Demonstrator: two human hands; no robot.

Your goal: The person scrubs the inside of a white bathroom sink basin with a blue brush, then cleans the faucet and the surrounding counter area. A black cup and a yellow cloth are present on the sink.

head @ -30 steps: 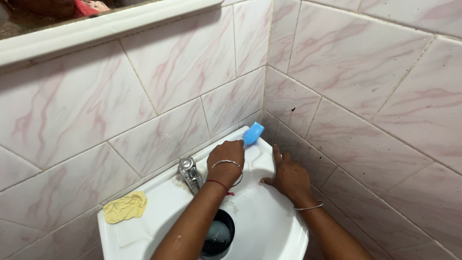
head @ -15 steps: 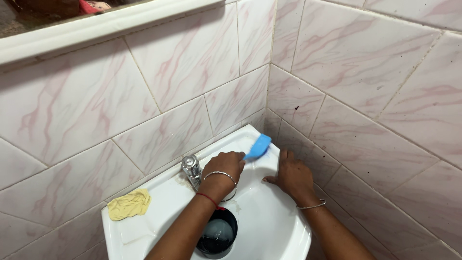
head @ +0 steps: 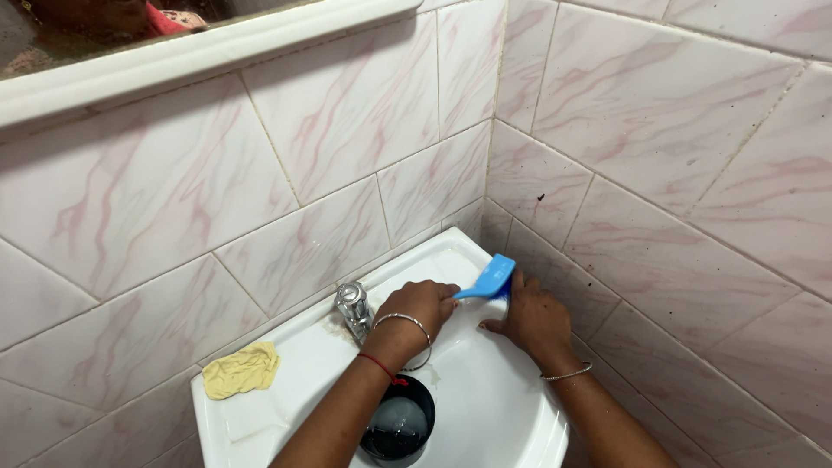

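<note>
My left hand (head: 422, 308), with a bangle and a red thread at the wrist, grips the handle of a blue brush (head: 492, 279). The brush head lies on the far right corner of a white washbasin (head: 286, 407), right beside the wall. My right hand (head: 536, 319) rests flat on the basin's right rim, fingers apart, its fingertips touching or nearly touching the brush head. A thin bangle circles the right wrist.
A chrome tap (head: 353, 305) stands at the back of the basin, just left of my left hand. A yellow cloth (head: 243, 370) lies on the basin's left ledge. A black cup (head: 399, 425) with liquid sits in the bowl. Pink-veined tiled walls meet at a corner; a white mirror frame (head: 199, 48) runs above.
The brush has swept from the back corner of the basin to the right, ending against my right hand. The right hand has stayed on the rim.
</note>
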